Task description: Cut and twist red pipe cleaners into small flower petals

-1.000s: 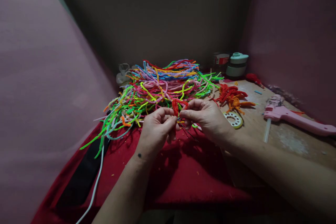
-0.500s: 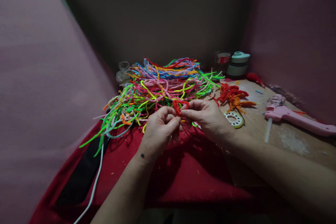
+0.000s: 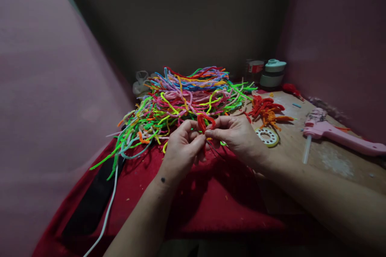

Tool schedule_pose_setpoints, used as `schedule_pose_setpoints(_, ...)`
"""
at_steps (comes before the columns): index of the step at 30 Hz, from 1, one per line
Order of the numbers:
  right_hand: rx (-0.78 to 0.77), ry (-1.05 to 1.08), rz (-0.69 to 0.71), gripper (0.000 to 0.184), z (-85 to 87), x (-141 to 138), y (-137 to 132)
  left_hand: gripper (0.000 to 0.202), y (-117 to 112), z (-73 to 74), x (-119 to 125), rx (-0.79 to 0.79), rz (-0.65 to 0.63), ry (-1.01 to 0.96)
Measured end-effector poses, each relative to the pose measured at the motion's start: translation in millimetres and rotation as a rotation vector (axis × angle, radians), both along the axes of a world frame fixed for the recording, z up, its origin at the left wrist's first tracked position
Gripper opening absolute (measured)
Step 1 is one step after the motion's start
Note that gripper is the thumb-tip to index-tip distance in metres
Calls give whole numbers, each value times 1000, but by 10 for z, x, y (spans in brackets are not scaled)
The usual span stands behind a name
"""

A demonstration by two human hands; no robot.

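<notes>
Between my two hands is a red pipe cleaner (image 3: 202, 121) bent into loops, its top showing above the fingertips. My left hand (image 3: 184, 142) pinches it from the left between thumb and fingers. From the right, my right hand (image 3: 233, 133) grips the same red piece with thumb and forefinger. A thin dark strand (image 3: 214, 150) hangs below the fingers; what it belongs to is hidden. Just behind the hands lies a large heap of many-coloured pipe cleaners (image 3: 187, 96).
On the board at right are red and orange bent pipe cleaners (image 3: 267, 108), a tape roll (image 3: 268, 137) and a pink glue gun (image 3: 334, 130). A pale green lidded container (image 3: 273, 73) stands behind. At left, a black flat object (image 3: 90, 202) and a white cable (image 3: 109, 213) lie on red cloth (image 3: 223, 213).
Both hands hold nearly the same pose. The red loops have opened slightly wider, and the right thumb has shifted a little at their base.
</notes>
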State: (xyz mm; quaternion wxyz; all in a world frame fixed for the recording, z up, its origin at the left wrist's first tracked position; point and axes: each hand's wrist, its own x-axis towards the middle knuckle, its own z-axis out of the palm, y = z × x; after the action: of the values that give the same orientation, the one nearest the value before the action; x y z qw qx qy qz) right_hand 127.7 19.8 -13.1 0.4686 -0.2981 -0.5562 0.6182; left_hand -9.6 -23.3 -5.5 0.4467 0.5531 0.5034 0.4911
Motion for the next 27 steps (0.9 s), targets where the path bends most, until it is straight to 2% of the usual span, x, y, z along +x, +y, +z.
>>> schedule_pose_setpoints(6, 44, -32, 40, 6, 10, -7, -17, 18, -3, 27, -3, 3, 25, -9)
schedule_pose_setpoints(11, 43, -71, -2, 10, 18, 2, -31, 18, -4, 35, 5, -2, 18, -13)
schedule_pose_setpoints(17, -79, 98, 197, 8, -72, 10, 82, 23, -8, 41, -6, 14, -32, -25)
schedule_pose_setpoints(20, -78, 128, 248, 6, -93, -1, 110, 21, -16, 51, -16, 13, -81, -39)
schedule_pose_setpoints(22, -62, 103, 221, 5, -76, -10, 95, 19, -23, 51, -12, 19, -74, -37)
schedule_pose_setpoints(27, -12, -18, 60, 6, -20, -31, 6, 11, -39, 21, 68, 67, 53, -11)
